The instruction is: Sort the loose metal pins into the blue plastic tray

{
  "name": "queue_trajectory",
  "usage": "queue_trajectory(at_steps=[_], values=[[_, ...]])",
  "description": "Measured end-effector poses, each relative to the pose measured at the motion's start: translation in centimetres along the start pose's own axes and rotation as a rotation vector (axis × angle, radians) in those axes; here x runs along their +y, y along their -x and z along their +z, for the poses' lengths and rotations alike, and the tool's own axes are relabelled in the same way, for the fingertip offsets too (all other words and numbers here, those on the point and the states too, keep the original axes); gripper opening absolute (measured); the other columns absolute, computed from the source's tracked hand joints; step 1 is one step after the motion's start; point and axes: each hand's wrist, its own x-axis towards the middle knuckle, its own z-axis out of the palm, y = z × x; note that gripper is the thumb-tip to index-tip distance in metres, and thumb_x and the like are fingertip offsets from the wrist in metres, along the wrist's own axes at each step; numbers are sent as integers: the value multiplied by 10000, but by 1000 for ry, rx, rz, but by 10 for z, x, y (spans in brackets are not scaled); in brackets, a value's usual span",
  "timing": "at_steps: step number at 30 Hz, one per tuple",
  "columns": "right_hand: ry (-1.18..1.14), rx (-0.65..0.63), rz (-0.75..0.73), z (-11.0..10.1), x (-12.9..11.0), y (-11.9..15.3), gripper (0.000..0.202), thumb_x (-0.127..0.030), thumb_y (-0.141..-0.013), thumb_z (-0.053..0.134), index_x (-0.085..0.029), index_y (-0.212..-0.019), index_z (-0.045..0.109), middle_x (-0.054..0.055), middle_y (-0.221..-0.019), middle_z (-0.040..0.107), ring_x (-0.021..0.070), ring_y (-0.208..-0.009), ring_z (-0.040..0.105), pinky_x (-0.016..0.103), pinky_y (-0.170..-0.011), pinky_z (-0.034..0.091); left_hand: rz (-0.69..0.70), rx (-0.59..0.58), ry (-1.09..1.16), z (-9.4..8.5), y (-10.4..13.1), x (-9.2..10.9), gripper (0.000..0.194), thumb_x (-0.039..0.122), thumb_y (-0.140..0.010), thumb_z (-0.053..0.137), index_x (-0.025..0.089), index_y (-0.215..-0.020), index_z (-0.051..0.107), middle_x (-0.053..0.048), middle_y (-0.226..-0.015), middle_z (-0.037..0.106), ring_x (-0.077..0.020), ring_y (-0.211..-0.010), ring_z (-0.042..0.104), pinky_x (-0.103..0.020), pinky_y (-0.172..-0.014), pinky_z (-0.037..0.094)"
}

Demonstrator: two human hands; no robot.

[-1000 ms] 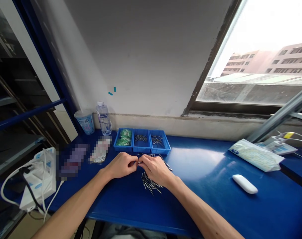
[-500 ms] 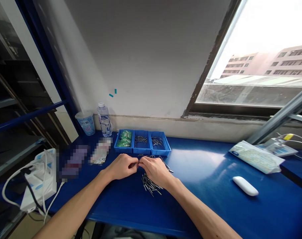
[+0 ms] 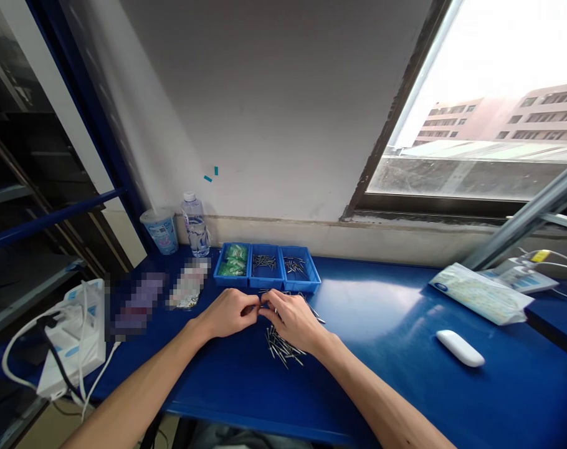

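My left hand is closed, thumb and index finger pinched together, above the blue table. Fingertip to fingertip with it is my right hand, bent inward with its thumb and fingers curled into a pinch. Whatever is between the fingertips is too small or hidden to make out. Under and beside my right hand lies a loose pile of thin metal pins; more pins stick out behind it. Just beyond the hands stand joined blue trays: the left tray holds green-and-white packets, the middle tray and right tray hold pins.
A water bottle and a blue tub stand by the wall at the left. A power strip with cables lies at the left edge. On the right are a white case and a pack of wipes.
The thumb of my right hand has moved slightly away from its index finger. My left hand holds its pose, and the trays and pile are the same.
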Motion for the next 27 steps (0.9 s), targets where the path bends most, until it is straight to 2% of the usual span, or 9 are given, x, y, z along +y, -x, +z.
queue_trajectory(at_steps=[3, 6, 10, 14, 16, 18, 22, 25, 27], values=[[41, 28, -50, -1, 2, 0, 147, -223, -1103, 460, -193, -1021, 578, 23, -902, 671, 140, -646, 599, 272, -544, 282, 1, -3, -1, -1, -1, 0, 225, 184, -970, 550, 186, -766, 645, 15, -642, 642, -133, -571, 567, -254, -591, 307], [68, 136, -77, -7, 6, 0, 235, -208, -1115, 400, -194, -972, 586, 27, -858, 656, 135, -608, 576, 273, -546, 325, -31, 40, 21, -2, -1, 0, 312, 290, -1070, 466, 210, -961, 748, -7, -765, 738, -163, -665, 661, -253, -630, 361], [31, 483, -148, -35, 2, 2, 168, -185, -1092, 450, -207, -1019, 600, 24, -789, 661, 137, -608, 590, 264, -581, 426, -142, 140, -14, 0, -3, -6, 350, 352, -1083, 466, 230, -1214, 767, -6, -748, 764, -171, -629, 677, -254, -659, 427], [9, 849, -224, -68, -5, -12, 108, -183, -1043, 526, -245, -1083, 604, 24, -806, 679, 153, -634, 614, 280, -598, 475, -214, 67, -122, 6, -7, -9, 368, 323, -1050, 510, 217, -1310, 748, -9, -655, 735, -192, -611, 689, -266, -668, 452], [7, 806, -112, -75, -2, -25, 114, -225, -1068, 496, -234, -1083, 608, 30, -820, 660, 151, -634, 594, 279, -610, 476, -235, 23, -178, 10, -9, -8, 378, 322, -1038, 523, 219, -1328, 742, -48, -775, 784, -225, -715, 733, -281, -702, 475], [31, 636, 22, -74, 6, -37, 157, -294, -1089, 480, -216, -1136, 608, 45, -897, 665, 147, -649, 592, 275, -626, 475, -255, 14, -235, 14, -10, -7, 383, 332, -1031, 533, 231, -1340, 735, -77, -854, 799, -252, -784, 749, -293, -718, 483], [-32, 452, 121, -61, 8, -35, 226, -349, -1096, 476, -198, -1220, 591, 73, -986, 679, 166, -708, 622, 282, -665, 482, -262, 28, -259, 15, -11, -7, 331, 318, -1026, 541, 237, -1271, 749, -45, -706, 737, -235, -710, 721, -275, -681, 448], [-251, 387, 128, -54, -26, -14, 217, -352, -1103, 465, -211, -1095, 630, 65, -928, 689, 171, -734, 635, 270, -643, 483, -255, 11, -226, 13, -9, -6, 269, 300, -1019, 553, 235, -1193, 748, -19, -671, 702, -228, -680, 698, -267, -644, 404], [-496, 257, 87, -53, -60, 1, 268, -355, -1117, 439, -229, -1020, 653, 29, -842, 683, 157, -711, 632, 256, -626, 495, -264, -1, -209, 12, -9, -5, 253, 306, -1008, 582, 238, -1196, 736, -17, -710, 714, -235, -709, 701, -269, -636, 384]])
